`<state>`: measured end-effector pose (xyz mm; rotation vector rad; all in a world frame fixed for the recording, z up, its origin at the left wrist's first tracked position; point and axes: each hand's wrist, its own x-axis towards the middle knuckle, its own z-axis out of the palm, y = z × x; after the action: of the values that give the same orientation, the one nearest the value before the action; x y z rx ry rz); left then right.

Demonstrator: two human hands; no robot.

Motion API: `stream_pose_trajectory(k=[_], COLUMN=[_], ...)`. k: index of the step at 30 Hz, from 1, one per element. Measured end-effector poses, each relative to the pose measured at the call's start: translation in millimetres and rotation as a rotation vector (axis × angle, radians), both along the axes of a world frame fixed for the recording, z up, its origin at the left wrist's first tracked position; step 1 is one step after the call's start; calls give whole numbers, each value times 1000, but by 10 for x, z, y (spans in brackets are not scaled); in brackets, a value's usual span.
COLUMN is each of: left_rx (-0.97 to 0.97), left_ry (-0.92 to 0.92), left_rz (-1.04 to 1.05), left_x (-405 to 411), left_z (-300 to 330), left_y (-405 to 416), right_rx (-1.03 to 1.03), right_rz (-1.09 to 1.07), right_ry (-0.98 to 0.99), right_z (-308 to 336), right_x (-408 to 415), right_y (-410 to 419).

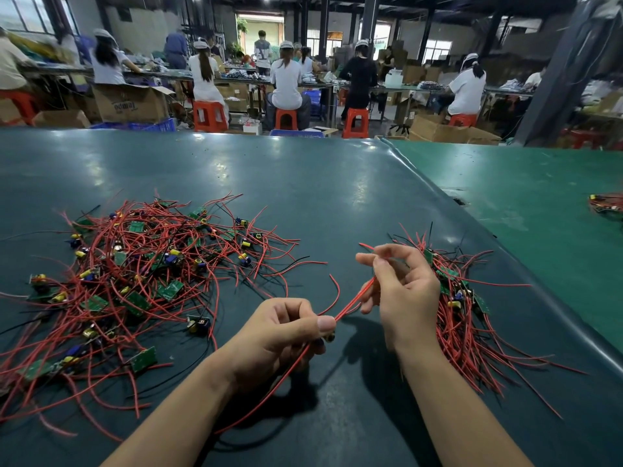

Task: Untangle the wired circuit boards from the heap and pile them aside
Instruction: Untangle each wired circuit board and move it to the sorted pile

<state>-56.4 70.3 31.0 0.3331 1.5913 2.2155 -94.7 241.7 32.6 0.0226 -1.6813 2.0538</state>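
Note:
A tangled heap of small green circuit boards with red and black wires (141, 274) spreads over the left of the dark green table (337, 203). A tidier pile of wired boards (462, 311) lies to the right, partly behind my right hand. My left hand (279, 335) grips one wired board near the table's front; only a bit of its component shows under my thumb. Its red wires (354, 303) run up to my right hand (401, 291), which pinches them between thumb and fingers. Both hands are above the table between the heap and the pile.
A lighter green mat (526, 203) covers the table's right side, with another small bundle of wired boards (606, 205) at its far right edge. Beyond the table, several people sit on red stools at workbenches among cardboard boxes.

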Motion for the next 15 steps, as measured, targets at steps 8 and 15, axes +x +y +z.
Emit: stream_pose_trajectory(k=[8, 15], left_rx=[-8, 15], left_ry=[6, -14], left_rz=[-14, 178], left_x=[-2, -46], left_z=[-10, -16], left_y=[-26, -5], right_rx=[-82, -11], right_rz=[-9, -109], right_ry=[-57, 7], right_z=[-16, -29], right_x=[-67, -65], right_y=[68, 81])
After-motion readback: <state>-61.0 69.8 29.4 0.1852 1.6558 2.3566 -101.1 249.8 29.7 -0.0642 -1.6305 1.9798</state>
